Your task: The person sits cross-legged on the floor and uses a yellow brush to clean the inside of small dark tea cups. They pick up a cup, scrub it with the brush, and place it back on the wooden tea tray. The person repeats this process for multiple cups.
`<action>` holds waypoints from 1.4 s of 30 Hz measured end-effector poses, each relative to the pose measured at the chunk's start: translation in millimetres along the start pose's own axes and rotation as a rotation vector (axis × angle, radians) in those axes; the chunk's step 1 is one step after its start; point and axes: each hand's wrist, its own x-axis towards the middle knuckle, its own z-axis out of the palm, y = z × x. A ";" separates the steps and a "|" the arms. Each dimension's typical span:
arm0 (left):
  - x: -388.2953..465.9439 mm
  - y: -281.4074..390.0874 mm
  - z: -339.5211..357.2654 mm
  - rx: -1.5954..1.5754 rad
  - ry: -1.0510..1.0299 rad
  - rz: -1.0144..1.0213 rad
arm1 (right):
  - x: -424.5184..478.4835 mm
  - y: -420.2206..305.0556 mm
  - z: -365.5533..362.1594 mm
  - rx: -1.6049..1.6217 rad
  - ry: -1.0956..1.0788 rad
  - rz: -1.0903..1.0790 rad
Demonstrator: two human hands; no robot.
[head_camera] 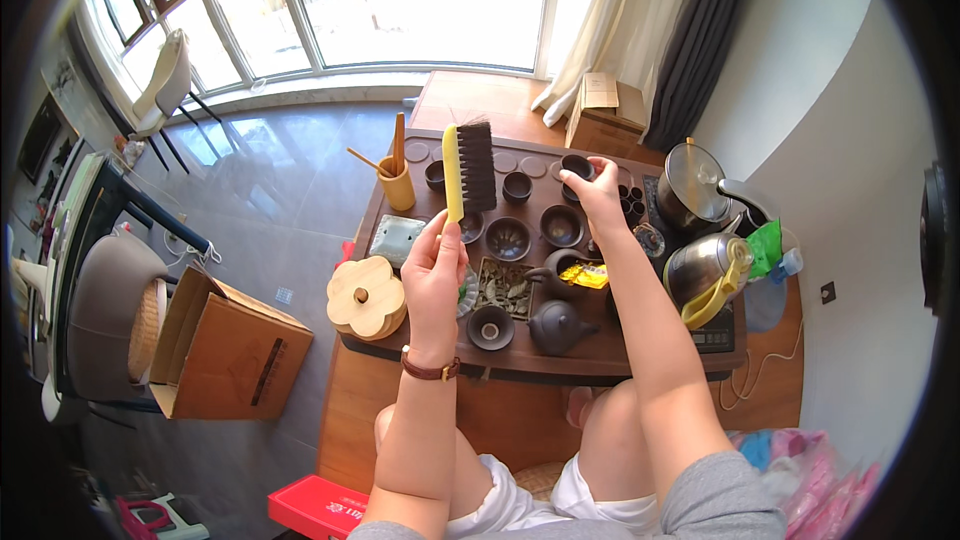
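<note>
Upright in my left hand (433, 270) is a brush (475, 169) with a yellow handle and dark bristles, raised above the tea tray (409, 356). My right hand (602, 199) grips a small dark teacup (576, 164) by its rim between thumb and fingers. Just below that cup another dark cup (568, 193) is partly hidden. Between my hands sit a dark teacup (517, 186) and two dark bowls (508, 238) (562, 226). Nearer me are a dark teapot (556, 328) and a wide pot (553, 270) holding yellow packets (585, 275).
At the tray's left stand a bamboo tool holder (396, 187), a pale green dish (396, 238) and flower-shaped wooden coasters (365, 296). To the right are a steel kettle (701, 270) and a lidded pot (688, 187). A cardboard box (240, 352) stands on the floor at left.
</note>
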 end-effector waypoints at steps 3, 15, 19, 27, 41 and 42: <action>4.8 0.5 -2.0 0.028 0.030 0.037 | 32.7 22.0 6.8 -0.417 -0.085 -0.115; 5.8 9.1 -10.0 0.038 0.058 0.045 | 63.4 42.8 24.6 -1.005 -0.393 -0.129; 6.4 6.9 -11.5 0.058 0.050 0.064 | 57.4 39.8 27.2 -1.061 -0.425 -0.088; 4.9 7.3 -11.3 0.045 0.032 0.080 | 56.3 27.1 17.4 -1.186 -0.420 -0.067; 5.1 5.0 -9.3 0.048 0.004 0.070 | 51.2 6.7 -1.4 -1.388 -0.331 -0.009; 5.6 3.5 -8.1 0.053 -0.003 0.070 | 48.1 2.6 -7.2 -1.279 -0.274 -0.095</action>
